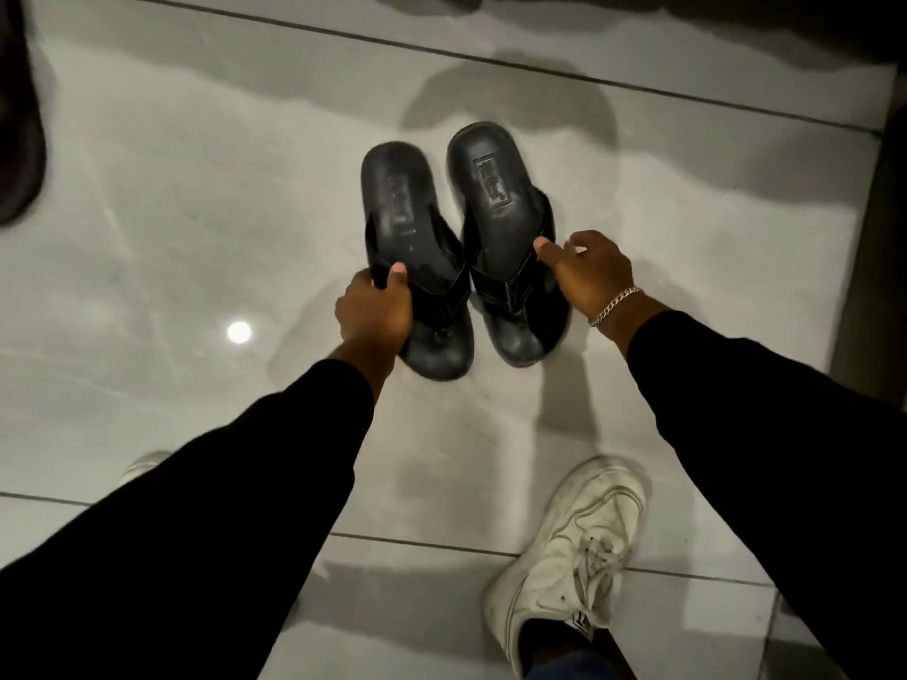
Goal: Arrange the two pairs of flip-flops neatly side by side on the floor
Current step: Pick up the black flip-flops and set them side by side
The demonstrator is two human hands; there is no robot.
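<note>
Two black flip-flops lie side by side on the pale tiled floor (196, 238), toes toward me and heels away. My left hand (375, 311) grips the left flip-flop (407, 228) at its outer edge near the strap, thumb on the footbed. My right hand (589, 272) rests on the outer edge of the right flip-flop (495, 213), thumb on the footbed and fingers spread over the side; a silver bracelet sits on that wrist. Only this one pair is in view.
My white sneaker (569, 547) stands on the floor at the lower right, and the tip of another white shoe (142, 466) peeks out under my left sleeve. A dark object (17, 154) sits at the left edge. A dark wall or door edge (878, 238) runs down the right side.
</note>
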